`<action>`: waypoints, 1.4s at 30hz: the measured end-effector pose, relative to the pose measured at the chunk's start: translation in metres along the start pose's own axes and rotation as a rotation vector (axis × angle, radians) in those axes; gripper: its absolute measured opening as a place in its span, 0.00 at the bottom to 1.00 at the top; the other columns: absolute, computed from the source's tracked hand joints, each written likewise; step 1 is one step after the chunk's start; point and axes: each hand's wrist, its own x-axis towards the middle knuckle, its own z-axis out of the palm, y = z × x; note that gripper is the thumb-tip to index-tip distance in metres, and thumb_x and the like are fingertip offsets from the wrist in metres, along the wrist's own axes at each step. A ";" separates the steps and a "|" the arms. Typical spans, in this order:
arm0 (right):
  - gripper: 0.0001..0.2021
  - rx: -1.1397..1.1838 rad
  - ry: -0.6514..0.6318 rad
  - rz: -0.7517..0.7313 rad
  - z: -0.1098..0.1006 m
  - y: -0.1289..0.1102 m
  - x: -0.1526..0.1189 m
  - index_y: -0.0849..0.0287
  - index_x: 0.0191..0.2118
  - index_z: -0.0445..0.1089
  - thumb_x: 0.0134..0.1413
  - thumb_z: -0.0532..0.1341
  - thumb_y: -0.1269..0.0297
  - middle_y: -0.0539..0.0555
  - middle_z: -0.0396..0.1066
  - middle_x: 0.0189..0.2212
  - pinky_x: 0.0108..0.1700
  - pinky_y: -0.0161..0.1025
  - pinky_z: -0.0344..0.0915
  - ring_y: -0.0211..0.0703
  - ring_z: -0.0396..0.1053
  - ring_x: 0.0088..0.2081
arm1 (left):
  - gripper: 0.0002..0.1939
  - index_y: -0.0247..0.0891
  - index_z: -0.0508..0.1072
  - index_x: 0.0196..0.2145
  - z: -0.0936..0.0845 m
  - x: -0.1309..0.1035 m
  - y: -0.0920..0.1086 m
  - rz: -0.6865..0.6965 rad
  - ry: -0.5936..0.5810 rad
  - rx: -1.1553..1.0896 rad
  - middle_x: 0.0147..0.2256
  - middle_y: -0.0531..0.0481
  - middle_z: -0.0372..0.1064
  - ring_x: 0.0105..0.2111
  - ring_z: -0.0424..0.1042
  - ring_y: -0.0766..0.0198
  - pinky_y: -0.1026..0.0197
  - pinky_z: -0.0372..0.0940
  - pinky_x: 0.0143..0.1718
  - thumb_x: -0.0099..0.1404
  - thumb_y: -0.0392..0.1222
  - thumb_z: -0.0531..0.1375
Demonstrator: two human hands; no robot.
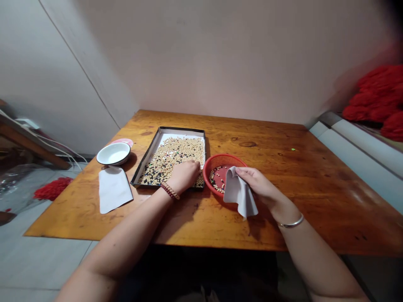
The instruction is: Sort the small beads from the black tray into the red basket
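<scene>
Right grip: my right hand (257, 180) is pinched, thumb against fingers, on the upper edge of a grey-white cloth (239, 193). The cloth hangs in loose folds in front of the near right part of the red basket (231, 159); whether it touches the rim I cannot confirm.

Left grip: my left hand (185, 173) is curled downward over the near right corner of the black-edged tray (147, 158), among the beads (181, 147). The fingertips are hidden, so I cannot tell how far apart they are or whether they have hold of any.

Location: the tray stands left of the basket on the tabletop (270, 157). Pale and dark beads cover most of it; a few more lie inside the basket, mainly to its left. A similar flat piece (115, 191) lies at the left, just nearer than the white bowl (113, 154).

Handling, in my judgement: the cloth is light and limp (the folds bear this out), best held by its edge. The beads look small, hard and apt to roll; a gathered pinch from above suits them. The basket, seemingly thin plastic, is best taken by the rim.
</scene>
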 end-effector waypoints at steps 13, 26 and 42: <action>0.20 -0.005 0.229 -0.134 0.001 0.004 0.005 0.61 0.31 0.74 0.50 0.62 0.45 0.53 0.73 0.23 0.22 0.34 0.58 0.38 0.64 0.21 | 0.12 0.35 0.64 0.47 -0.004 -0.001 0.003 -0.153 0.185 -0.074 0.42 0.41 0.69 0.39 0.71 0.57 0.60 0.63 0.36 0.69 0.42 0.50; 0.21 0.127 -0.131 -0.088 0.020 -0.028 0.014 0.57 0.45 0.70 0.45 0.69 0.58 0.54 0.74 0.41 0.36 0.34 0.66 0.40 0.70 0.36 | 0.21 0.33 0.70 0.35 -0.011 0.003 0.022 0.280 0.120 -1.173 0.31 0.48 0.68 0.29 0.65 0.66 0.66 0.60 0.29 0.63 0.57 0.58; 0.15 0.193 -0.097 -0.046 0.014 -0.012 0.029 0.62 0.28 0.72 0.44 0.68 0.54 0.50 0.71 0.23 0.26 0.32 0.57 0.34 0.63 0.23 | 0.22 0.32 0.64 0.52 -0.015 -0.002 -0.027 -0.182 0.223 0.044 0.46 0.34 0.68 0.44 0.69 0.48 0.54 0.63 0.42 0.67 0.50 0.51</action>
